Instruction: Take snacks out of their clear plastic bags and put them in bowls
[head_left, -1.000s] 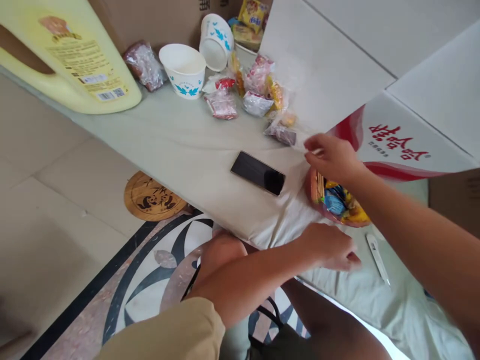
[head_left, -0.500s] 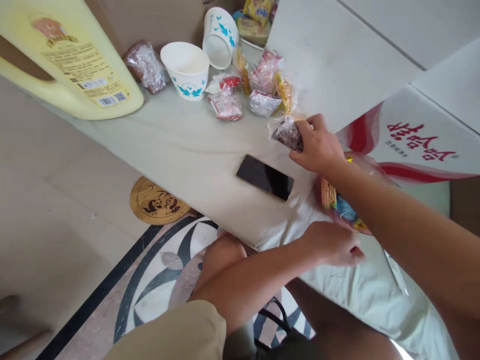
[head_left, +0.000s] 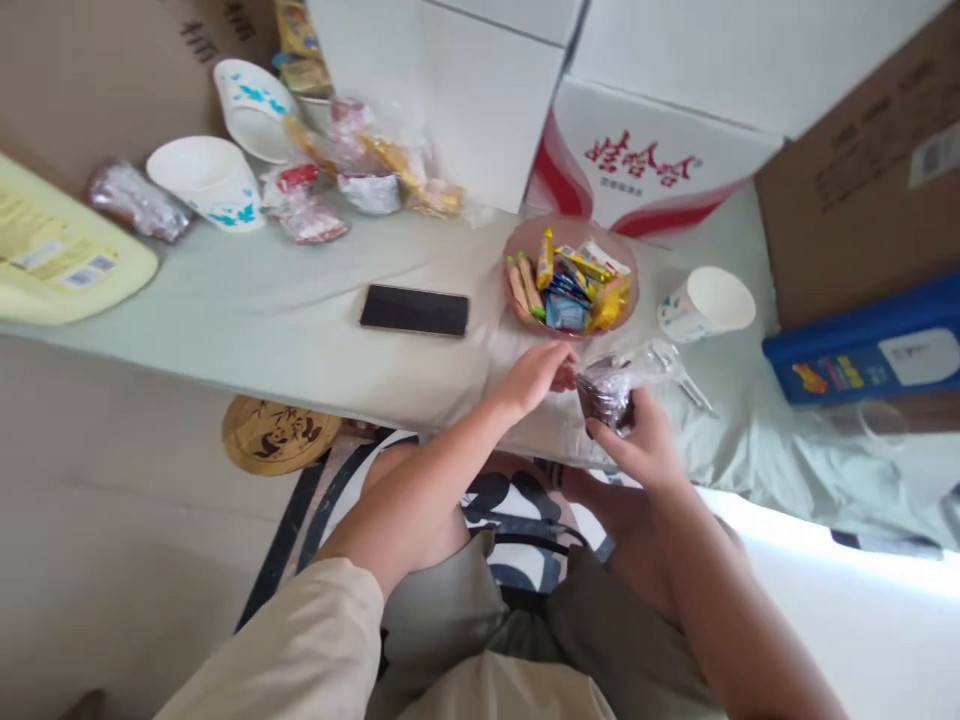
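Observation:
My right hand [head_left: 641, 445] is closed on a small clear-wrapped dark snack packet [head_left: 606, 392], held just above the table's near edge. My left hand [head_left: 534, 375] reaches toward the packet with its fingers curled loosely; its fingertips are at the wrapper, and whether they grip it is unclear. Just behind both hands stands a pink bowl [head_left: 517, 240] filled with several wrapped candies and biscuit sticks. A black phone [head_left: 415, 310] lies flat to the left of the bowl.
A paper cup [head_left: 709, 303] lies beside the bowl on the pale green tablecloth [head_left: 247, 300]. More snack packets [head_left: 352, 170], two blue-patterned paper bowls [head_left: 202, 180], a yellow jug [head_left: 52, 260], white cartons [head_left: 637, 150], a brown carton and a blue box [head_left: 862, 350] ring the table.
My right hand has carried the dark packet from the far snack pile back to the near edge in front of the bowl. My left hand has risen to meet it. The view swung right.

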